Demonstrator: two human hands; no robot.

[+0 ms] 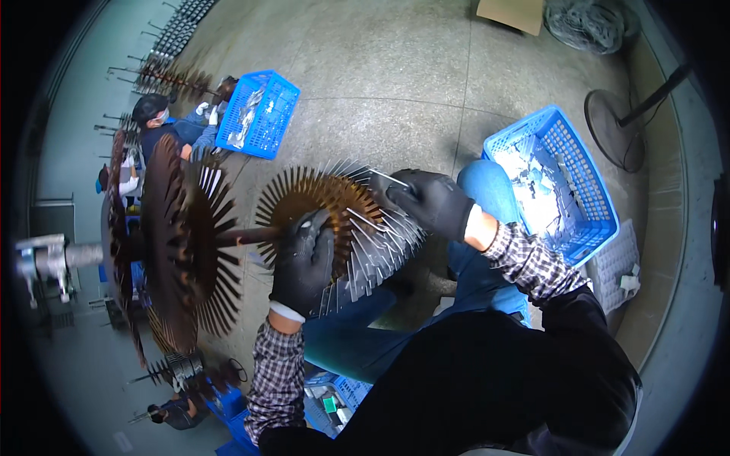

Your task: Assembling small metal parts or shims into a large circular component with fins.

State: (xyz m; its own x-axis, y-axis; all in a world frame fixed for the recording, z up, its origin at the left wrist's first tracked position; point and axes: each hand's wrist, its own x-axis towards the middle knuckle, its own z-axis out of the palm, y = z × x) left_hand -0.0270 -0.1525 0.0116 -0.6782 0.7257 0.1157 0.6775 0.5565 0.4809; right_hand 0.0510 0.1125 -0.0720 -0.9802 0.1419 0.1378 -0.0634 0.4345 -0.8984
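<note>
Both hands in black gloves, plaid sleeves. Left hand has its grip closed round the hub of a spoked rack disc, brownish prongs radiating out, sitting at the near end of a horizontal shaft. Right hand sits at the disc's upper right edge, fingers pinched shut on a thin silver metal strip at the prong tips. More silver strips already hang on the prongs across the disc's lower right, fanned out.

Farther left on the same shaft: bigger dark spiked discs, prongs bare. Shaft runs to a grey metal fitting at far left.

Blue plastic basket on the floor just right of the person's knee, holds loose silver parts. Second blue basket upper left, beside another person seated at similar racks. White tray next to the near basket. Fan base on the concrete floor, upper right.
</note>
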